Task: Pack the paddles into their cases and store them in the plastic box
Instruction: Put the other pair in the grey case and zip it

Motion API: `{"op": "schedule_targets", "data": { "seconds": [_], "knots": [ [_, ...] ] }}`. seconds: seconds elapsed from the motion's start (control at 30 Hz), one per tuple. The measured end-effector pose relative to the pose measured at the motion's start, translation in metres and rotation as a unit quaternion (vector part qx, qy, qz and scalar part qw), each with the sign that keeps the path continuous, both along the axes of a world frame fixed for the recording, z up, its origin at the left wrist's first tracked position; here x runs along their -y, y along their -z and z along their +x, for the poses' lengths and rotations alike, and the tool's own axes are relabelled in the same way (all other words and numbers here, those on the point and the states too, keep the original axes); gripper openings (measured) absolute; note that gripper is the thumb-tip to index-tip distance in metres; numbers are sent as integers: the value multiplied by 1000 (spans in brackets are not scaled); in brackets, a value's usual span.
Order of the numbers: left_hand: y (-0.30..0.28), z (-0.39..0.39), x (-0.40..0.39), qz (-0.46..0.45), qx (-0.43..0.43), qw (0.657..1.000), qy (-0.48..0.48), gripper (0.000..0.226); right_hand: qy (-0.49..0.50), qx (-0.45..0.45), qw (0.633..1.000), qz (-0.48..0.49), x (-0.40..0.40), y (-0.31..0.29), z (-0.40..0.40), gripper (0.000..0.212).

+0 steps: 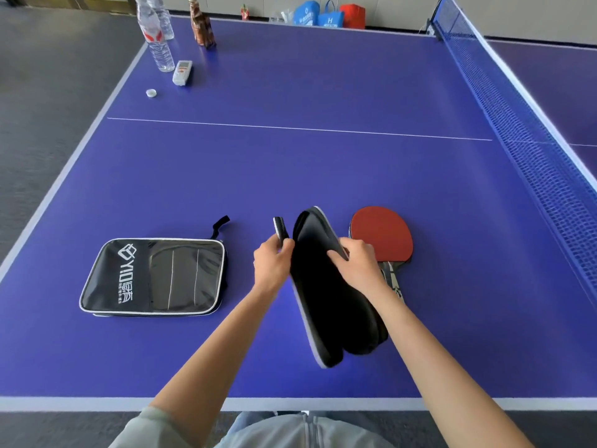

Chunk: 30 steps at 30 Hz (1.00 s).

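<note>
While your two hands work at the middle of the purple counter (323, 76), the stock reads as follows.

Cases, two. One black case (326, 295) is lifted on edge between your hands, its mouth gaping at the far end. Your left hand (271, 263) pinches its strap (280, 228), fingers curled round it; your right hand (355, 257) grips the case's upper edge, fingers hooked over the rim. A second case (155, 276), black with white piping and white lettering, lies flat and zipped to your left, well apart from the first, its wrist loop (220, 224) trailing toward the far side.

Paddles, one visible. A red-faced paddle (382, 234) lies flat on the counter just right of the held case; your right hand and forearm hide most of its handle.

Far left corner: two clear water bottles (158, 43), one brown patterned bottle (202, 27), one white remote-like device (182, 72), one white bottle cap (151, 93).

Net (517, 124), one, along the right side.

By the far wall: two blue bags (318, 15) and one red bag (352, 16).

Hard to make out: whether the zipped case holds a paddle; the interior of the held case, which is dark.
</note>
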<state>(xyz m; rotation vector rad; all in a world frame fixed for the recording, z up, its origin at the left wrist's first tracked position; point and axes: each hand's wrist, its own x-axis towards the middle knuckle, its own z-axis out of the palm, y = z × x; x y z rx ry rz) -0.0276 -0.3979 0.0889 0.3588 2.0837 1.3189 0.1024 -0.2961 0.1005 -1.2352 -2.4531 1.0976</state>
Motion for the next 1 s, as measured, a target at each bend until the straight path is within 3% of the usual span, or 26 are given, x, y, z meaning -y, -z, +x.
{"op": "schedule_targets", "data": {
  "seconds": [0.13,0.23,0.4,0.53,0.63,0.7,0.77,0.87,1.0],
  "knots": [
    [18,-37,17,-61,-94,994,21,9,124,-20,992,-17,-34,8,30,19],
    [36,-55,25,-88,-154,982,65,44,182,-31,981,-50,-39,25,55,9],
    [59,-57,19,-185,-276,936,114,67,221,18,974,-57,-36,63,76,15],
    [76,-31,13,-329,-399,838,174,79,196,20,980,-38,-28,74,69,43],
    [88,-12,-1,-328,-450,784,274,72,152,24,988,-3,-19,78,60,57],
    [103,0,-8,-314,-429,782,324,63,101,76,987,104,-16,83,56,69],
    [119,11,-10,-318,-383,804,327,61,27,120,974,188,-11,91,50,74],
    [134,18,-4,-337,-362,810,315,65,-96,140,967,187,8,113,36,65],
    [138,15,-2,-344,-358,811,310,71,-140,181,956,181,25,142,31,59]
  ]
}}
